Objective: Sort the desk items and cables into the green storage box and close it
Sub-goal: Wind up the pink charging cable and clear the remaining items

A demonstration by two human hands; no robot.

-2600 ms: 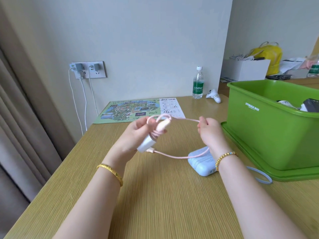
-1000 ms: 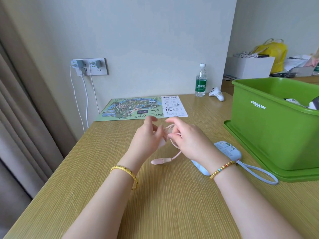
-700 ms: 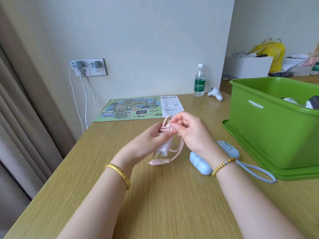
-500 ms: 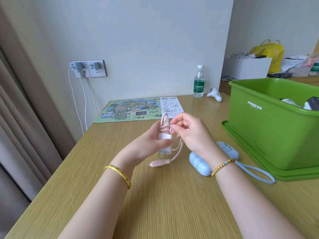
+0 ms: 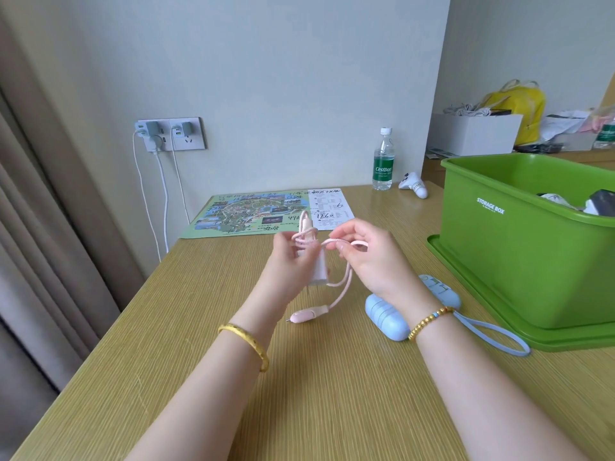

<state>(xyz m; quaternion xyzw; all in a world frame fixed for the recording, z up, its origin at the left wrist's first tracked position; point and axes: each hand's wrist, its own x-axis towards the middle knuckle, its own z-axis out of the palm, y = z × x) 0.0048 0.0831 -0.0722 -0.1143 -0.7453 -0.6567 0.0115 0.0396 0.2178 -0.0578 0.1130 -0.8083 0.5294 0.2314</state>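
Above the middle of the desk (image 5: pixel 199 377), a white charger (image 5: pixel 318 269) is gripped upright in the left hand (image 5: pixel 293 257), with its prongs pointed down. A pink cable (image 5: pixel 342 287) is wound round the top of the charger, and one strand of it is pinched between the thumb and fingers of the right hand (image 5: pixel 369 257), just beside the left hand. The free end of the cable hangs down, and its plug is seen just over the desk. Both forearms are stretched forward, with the wrists raised. The green box (image 5: pixel 519 247) stands open to the right on its lid (image 5: pixel 472 307), and a blue case (image 5: pixel 387 316) lies beside the lid.
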